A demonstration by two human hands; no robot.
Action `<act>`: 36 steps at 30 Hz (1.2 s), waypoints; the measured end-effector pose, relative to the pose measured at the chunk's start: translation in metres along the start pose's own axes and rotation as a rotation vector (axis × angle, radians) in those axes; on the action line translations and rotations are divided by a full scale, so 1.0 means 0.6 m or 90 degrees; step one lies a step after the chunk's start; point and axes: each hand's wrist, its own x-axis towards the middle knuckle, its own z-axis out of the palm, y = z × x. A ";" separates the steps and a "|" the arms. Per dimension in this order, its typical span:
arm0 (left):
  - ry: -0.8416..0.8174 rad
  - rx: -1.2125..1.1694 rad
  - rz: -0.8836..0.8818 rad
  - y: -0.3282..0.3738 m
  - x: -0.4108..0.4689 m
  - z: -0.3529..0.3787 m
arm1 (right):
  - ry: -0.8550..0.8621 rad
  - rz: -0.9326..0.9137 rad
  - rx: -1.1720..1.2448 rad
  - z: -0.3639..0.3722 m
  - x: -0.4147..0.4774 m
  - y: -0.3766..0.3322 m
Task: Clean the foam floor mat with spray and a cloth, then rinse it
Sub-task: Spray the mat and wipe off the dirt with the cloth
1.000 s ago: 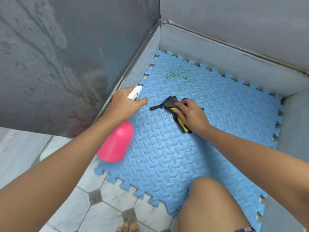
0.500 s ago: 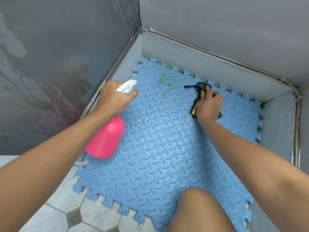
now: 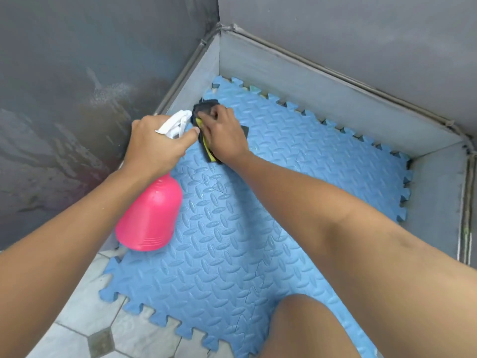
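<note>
Blue foam takes up most of the floor here: the mat (image 3: 232, 241) lies flat in a corner of dark grey walls (image 3: 77, 86), its far and right edges tucked against a low grey ledge (image 3: 322, 91), its near left corner out on pale floor tiles (image 3: 85, 313) with small dark diamond insets. One bare knee (image 3: 304, 329) juts over the mat's near edge, and both forearms cross the middle of it, hiding part of the surface. The mat is soft foam embossed with short raised bars in a tread pattern, and its edges are cut into puzzle teeth. At the mat's far left corner my right hand (image 3: 224, 133) lies on a crumpled black and yellow cloth (image 3: 206, 148), fingers bent and bunched over it, pressing it onto the foam. My left hand (image 3: 154, 143) wraps the neck of the pink plastic spray bottle (image 3: 149, 213), forefinger stretched to the white trigger head (image 3: 175, 122). The bottle is tilted above the mat's left edge, its long axis running from its rounded base nearest me to its nozzle, which points at the far left corner, just beside the cloth.
</note>
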 end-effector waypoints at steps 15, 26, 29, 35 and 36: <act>0.004 0.064 0.012 -0.004 0.005 -0.003 | 0.128 0.554 -0.171 -0.231 -0.260 0.386; 0.008 0.067 0.035 -0.014 0.008 0.000 | 0.074 0.290 -0.094 -0.072 -0.010 0.175; -0.002 0.024 0.025 -0.022 0.009 0.000 | 0.017 0.238 -0.104 -0.026 0.076 0.122; -0.012 0.022 0.034 -0.023 0.009 0.000 | -0.072 0.135 -0.086 0.025 0.162 0.055; -0.014 0.027 0.035 -0.021 0.008 0.000 | -0.066 0.125 -0.081 0.024 0.155 0.055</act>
